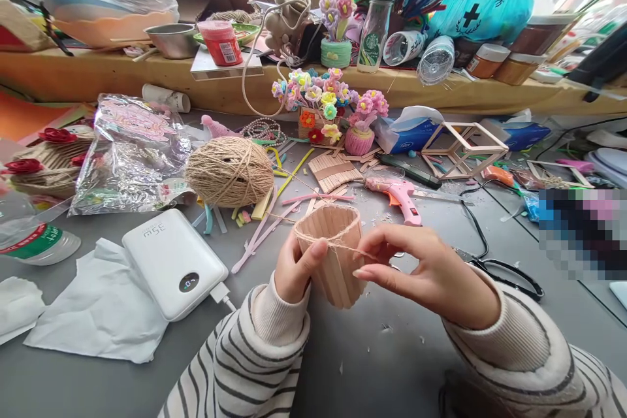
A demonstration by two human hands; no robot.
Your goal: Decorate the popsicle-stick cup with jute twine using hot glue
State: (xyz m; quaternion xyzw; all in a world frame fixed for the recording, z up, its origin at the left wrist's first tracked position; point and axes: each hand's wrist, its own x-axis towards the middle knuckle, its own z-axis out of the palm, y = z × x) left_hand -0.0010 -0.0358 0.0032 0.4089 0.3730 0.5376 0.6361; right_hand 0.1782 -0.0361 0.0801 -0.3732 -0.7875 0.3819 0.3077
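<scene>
A small cup made of upright wooden craft sticks [337, 274] is held tilted above the grey table. My left hand [296, 264] grips its left side, with the thumb pressing on the twine [337, 241] near the rim. Fingers of my right hand [416, 268] pinch the twine's end at the cup's right side. From the cup, a strand runs back towards a big ball of jute twine [229, 172] at the left. Behind the cup lies a bundle of craft sticks [335, 172], and a pink glue gun [399, 196] rests to its right.
Black-handled scissors [509, 277] lie beyond my right wrist. A white power bank [174, 264] with a cable and a paper tissue [98, 313] are on the left. Pipe-cleaner flowers [313, 95] and a wooden stick frame [463, 149] stand farther back, below a cluttered shelf [220, 88].
</scene>
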